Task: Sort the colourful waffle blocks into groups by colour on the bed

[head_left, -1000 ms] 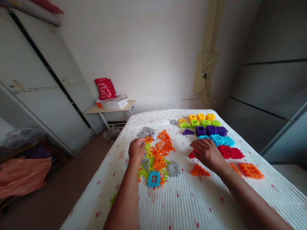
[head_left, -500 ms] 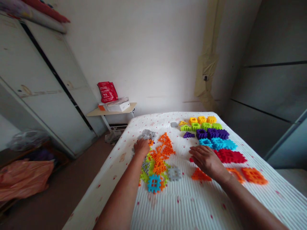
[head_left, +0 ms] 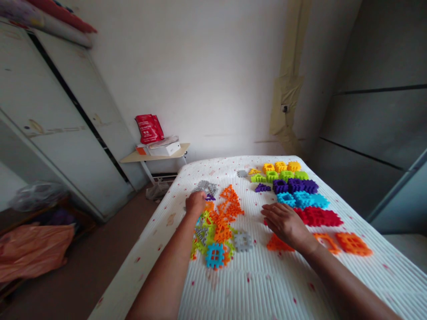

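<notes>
My left hand [head_left: 195,204] is closed at the upper left of a loose heap of plastic interlocking pieces; whatever its fingers hold is hidden. Grey pieces [head_left: 207,187] lie just beyond it, and a small purple piece [head_left: 210,197] shows beside its knuckles. Orange pieces [head_left: 231,207], a blue window square [head_left: 215,255] and a grey window square [head_left: 243,242] are spread to its right and nearer to me. My right hand [head_left: 287,225] rests palm down with fingers stretched out, partly covering an orange triangle [head_left: 276,243] and the near end of the red row [head_left: 322,217].
Pieces stand in rows by colour on the right: yellow [head_left: 280,166], green [head_left: 286,175], purple [head_left: 296,186], blue [head_left: 305,200]. All lie on a white ribbed bed cover [head_left: 247,289]. A small table [head_left: 133,156] and wardrobe [head_left: 60,120] stand left.
My left hand has shifted slightly left and its fingers have curled in, uncovering the small purple piece. My right hand has hardly moved.
</notes>
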Tool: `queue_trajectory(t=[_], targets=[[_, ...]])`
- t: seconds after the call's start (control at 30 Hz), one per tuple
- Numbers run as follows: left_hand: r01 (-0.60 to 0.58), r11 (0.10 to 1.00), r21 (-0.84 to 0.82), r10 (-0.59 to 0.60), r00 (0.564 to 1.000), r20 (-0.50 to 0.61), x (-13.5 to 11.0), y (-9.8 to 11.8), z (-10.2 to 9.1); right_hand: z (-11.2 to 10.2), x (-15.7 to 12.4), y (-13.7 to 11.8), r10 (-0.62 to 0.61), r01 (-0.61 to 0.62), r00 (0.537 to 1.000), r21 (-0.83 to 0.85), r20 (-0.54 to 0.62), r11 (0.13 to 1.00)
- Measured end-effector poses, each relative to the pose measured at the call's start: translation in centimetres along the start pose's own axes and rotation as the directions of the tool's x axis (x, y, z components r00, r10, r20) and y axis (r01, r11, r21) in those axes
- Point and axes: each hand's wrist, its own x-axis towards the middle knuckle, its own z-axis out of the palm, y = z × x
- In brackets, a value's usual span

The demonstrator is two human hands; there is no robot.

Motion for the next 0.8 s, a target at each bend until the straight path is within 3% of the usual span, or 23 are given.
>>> queue_trajectory(t=[0.43,0.8], targets=[[0.05,0.989,0.138,-0.069,0.989,0.133,2.6,1.5,0.5,0.1,-0.1,-0.1,0.018,-0.018,1.0,0.004,-0.002,1.0],[-0.035,0.994,0.104,0.028,0.997,0.067,2.7,1.4,1.4,0.0,0.0,-0.2,0.023,-0.024,0.999,0.02,0.023,1.0]])
